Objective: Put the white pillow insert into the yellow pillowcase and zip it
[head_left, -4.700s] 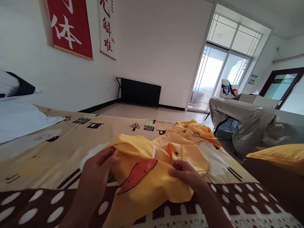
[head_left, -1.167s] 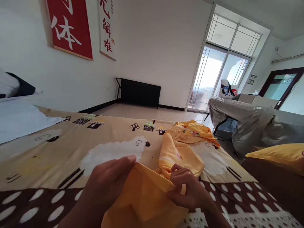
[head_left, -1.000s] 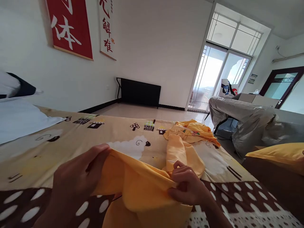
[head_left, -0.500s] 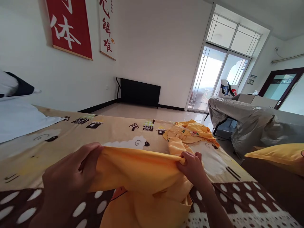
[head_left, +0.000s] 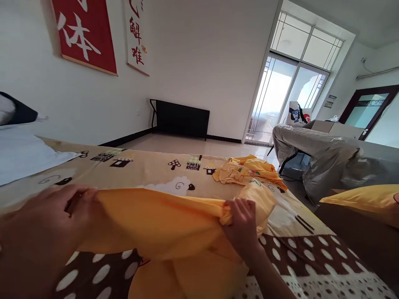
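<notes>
**Yellow garment (head_left: 156,216) stretched between two hands over a patterned bed**

Seen from a head-worn camera, the yellow garment fills the lower middle of the frame. Its top edge is pulled into a nearly straight line from left to right, and the rest hangs down in folds toward the bottom edge.

The left hand (head_left: 43,228), large and blurred at the lower left, has its grip clenched on the garment's left end. The right hand (head_left: 241,222), at lower centre right, has its grip closed on a bunched corner of the same cloth, knuckles up.

Beneath lies a bed cover (head_left: 124,168), tan with cartoon sheep and small houses, with a brown, white-dotted band along the near edge.

A second heap of yellow clothes (head_left: 249,170) rests on the cover just beyond the right hand. A white pillow (head_left: 25,155) sits at the left edge.

On the wall at the upper left hangs a red banner (head_left: 82,33) with white characters. To the right stand furniture under a grey sheet (head_left: 327,158) and a yellow cushion (head_left: 364,199).
</notes>
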A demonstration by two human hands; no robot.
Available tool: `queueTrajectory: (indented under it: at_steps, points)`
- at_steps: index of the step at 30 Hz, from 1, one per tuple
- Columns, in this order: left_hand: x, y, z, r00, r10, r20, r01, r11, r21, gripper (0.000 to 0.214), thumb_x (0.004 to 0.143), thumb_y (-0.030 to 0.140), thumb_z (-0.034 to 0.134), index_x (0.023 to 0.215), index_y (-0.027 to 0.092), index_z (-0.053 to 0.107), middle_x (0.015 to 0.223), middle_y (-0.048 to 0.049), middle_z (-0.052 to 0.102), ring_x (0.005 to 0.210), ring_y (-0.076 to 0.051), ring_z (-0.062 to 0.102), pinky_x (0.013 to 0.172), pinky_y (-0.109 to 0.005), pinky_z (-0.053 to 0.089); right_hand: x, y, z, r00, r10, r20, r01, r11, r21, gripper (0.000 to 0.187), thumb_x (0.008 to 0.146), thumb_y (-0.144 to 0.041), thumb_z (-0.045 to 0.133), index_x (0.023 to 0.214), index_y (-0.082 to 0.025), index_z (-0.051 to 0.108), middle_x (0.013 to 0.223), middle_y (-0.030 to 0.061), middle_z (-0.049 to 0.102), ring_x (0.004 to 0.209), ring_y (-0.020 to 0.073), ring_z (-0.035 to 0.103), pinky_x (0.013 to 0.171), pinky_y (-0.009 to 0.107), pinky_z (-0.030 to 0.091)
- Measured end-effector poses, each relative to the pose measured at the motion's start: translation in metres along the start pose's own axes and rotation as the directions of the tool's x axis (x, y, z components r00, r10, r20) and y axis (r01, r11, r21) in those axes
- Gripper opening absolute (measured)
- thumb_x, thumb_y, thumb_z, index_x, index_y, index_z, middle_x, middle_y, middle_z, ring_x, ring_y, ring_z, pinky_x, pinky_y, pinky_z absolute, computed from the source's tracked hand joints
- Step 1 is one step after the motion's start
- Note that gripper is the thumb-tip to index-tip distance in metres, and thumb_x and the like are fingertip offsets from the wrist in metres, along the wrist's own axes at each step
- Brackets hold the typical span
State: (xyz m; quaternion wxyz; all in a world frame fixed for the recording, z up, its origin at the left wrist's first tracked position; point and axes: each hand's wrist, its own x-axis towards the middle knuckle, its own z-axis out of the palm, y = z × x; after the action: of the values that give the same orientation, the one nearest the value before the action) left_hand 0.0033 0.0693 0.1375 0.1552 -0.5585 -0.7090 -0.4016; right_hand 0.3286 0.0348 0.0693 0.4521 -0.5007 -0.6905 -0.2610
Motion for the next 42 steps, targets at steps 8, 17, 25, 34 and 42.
queueTrajectory:
  at_steps: [8,17,25,34,42]
  points:
    - [-0.052,0.062,0.020,0.548,0.571,0.611,-0.289,0.815,-0.502,0.047,0.084,0.048,0.039,0.119,0.022,0.055,0.121,-0.0070,0.060,0.112,-0.022,0.054,0.097,-0.032,0.040,-0.021,-0.036,0.020,0.754,-0.186,0.630,-0.012,0.955,0.296,0.041,0.065,-0.048,0.074,0.093,-0.023,0.059,0.089,0.0018,0.061,0.087,0.0191,0.055,0.076,0.029,0.041]
    - [-0.081,0.095,0.042,0.245,0.569,0.785,-0.246,0.819,-0.517,0.036,0.084,0.050,0.039,0.076,0.018,0.054,0.087,-0.0076,0.062,0.081,-0.023,0.055,0.070,-0.031,0.039,0.011,0.006,-0.042,0.617,-0.181,0.766,-0.138,0.933,0.331,0.038,0.071,-0.027,0.071,0.107,-0.028,0.061,0.101,-0.0008,0.064,0.095,0.0164,0.058,0.086,0.027,0.040]
    - [-0.071,0.079,0.041,0.111,0.647,0.754,-0.225,0.756,-0.615,0.027,0.081,0.032,0.041,0.062,0.018,0.028,0.064,0.0021,0.040,0.058,-0.012,0.034,0.054,-0.025,0.023,0.003,0.021,-0.010,0.697,-0.111,0.708,-0.035,0.981,0.189,0.018,0.063,-0.002,0.045,0.066,-0.019,0.050,0.072,-0.0031,0.056,0.069,0.0107,0.049,0.078,0.028,0.029]
    - [-0.041,0.057,0.057,0.690,0.327,0.645,0.154,0.805,-0.573,0.032,0.083,0.046,0.040,0.065,0.019,0.039,0.061,0.0037,0.035,0.058,-0.012,0.035,0.054,-0.022,0.029,0.011,0.013,-0.023,0.925,-0.111,0.363,0.055,0.985,0.162,0.020,0.068,-0.001,0.038,0.062,-0.019,0.034,0.060,-0.0029,0.043,0.058,0.0118,0.035,0.066,0.026,0.027]
    - [-0.019,0.025,0.063,0.857,-0.065,0.512,0.390,0.730,-0.561,0.027,0.081,0.041,0.048,0.068,0.018,0.045,0.061,0.0045,0.040,0.059,-0.010,0.037,0.051,-0.019,0.029,0.011,-0.003,-0.038,0.914,-0.193,0.356,0.155,0.979,0.132,0.020,0.067,0.000,0.038,0.062,-0.019,0.041,0.062,-0.0004,0.047,0.062,0.0135,0.040,0.068,0.027,0.031]
